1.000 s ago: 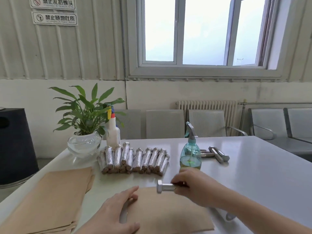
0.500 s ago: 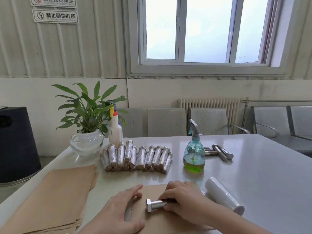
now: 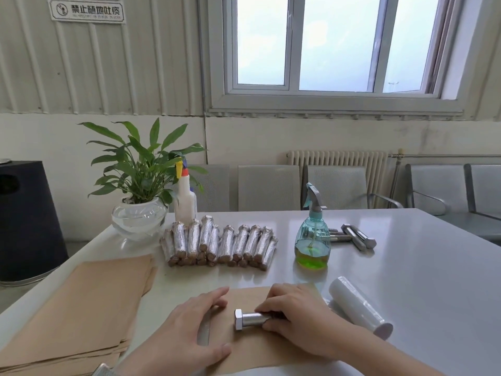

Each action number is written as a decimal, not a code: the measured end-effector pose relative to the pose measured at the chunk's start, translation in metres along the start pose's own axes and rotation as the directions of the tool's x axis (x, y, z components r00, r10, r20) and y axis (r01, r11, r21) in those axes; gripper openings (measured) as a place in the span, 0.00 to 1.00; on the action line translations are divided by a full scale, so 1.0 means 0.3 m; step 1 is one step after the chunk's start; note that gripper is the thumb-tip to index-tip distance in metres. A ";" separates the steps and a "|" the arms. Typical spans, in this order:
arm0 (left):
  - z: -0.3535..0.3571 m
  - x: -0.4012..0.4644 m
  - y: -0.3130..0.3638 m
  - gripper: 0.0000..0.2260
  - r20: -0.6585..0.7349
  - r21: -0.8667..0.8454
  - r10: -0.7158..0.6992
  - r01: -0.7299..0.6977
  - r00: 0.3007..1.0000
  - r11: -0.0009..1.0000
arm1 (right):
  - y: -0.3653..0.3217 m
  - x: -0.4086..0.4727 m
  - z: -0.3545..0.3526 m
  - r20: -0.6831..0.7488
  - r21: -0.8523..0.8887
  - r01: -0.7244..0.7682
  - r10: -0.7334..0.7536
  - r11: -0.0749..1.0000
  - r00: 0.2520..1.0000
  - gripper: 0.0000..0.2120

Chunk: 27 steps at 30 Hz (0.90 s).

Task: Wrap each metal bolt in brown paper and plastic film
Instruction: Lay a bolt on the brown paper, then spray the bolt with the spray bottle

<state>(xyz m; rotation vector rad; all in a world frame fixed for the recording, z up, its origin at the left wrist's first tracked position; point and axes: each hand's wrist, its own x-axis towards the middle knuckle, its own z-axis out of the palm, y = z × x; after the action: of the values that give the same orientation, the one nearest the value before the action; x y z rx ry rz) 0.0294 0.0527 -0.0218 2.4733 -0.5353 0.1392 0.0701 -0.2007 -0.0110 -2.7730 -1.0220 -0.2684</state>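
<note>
A silver hex-head bolt (image 3: 247, 319) lies on a sheet of brown paper (image 3: 249, 293) at the table's near edge, head pointing left. My right hand (image 3: 295, 314) grips its shank, which the fingers mostly hide. My left hand (image 3: 189, 325) rests flat on the sheet's left part, over a metal ruler (image 3: 204, 331). A roll of plastic film (image 3: 359, 306) lies just right of the sheet. Several wrapped bolts (image 3: 219, 244) sit in a row further back. Bare bolts (image 3: 355, 237) lie behind the spray bottle.
A stack of brown paper sheets (image 3: 89, 308) covers the table's near left. A green-tinted spray bottle (image 3: 312, 234) stands mid-table, a white spray bottle (image 3: 185, 199) and a potted plant (image 3: 139, 185) at the back left. Chairs (image 3: 268, 187) line the far side.
My right hand has brought the bolt down from above the table onto the brown sheet and nearer to me. The left hand has stayed on the sheet and ruler.
</note>
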 end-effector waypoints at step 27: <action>-0.010 0.010 -0.005 0.36 0.028 -0.013 0.015 -0.015 0.999 1.000 | 0.400 0.318 -0.248 -0.286 0.810 -0.177 0.639 0.560 0.714 0.10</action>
<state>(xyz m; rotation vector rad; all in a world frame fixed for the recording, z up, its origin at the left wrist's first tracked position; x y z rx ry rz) 0.0328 0.0545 -0.0196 2.4624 -0.5654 0.1067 0.2120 -0.2477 0.0707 -1.8804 -0.1637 -0.4359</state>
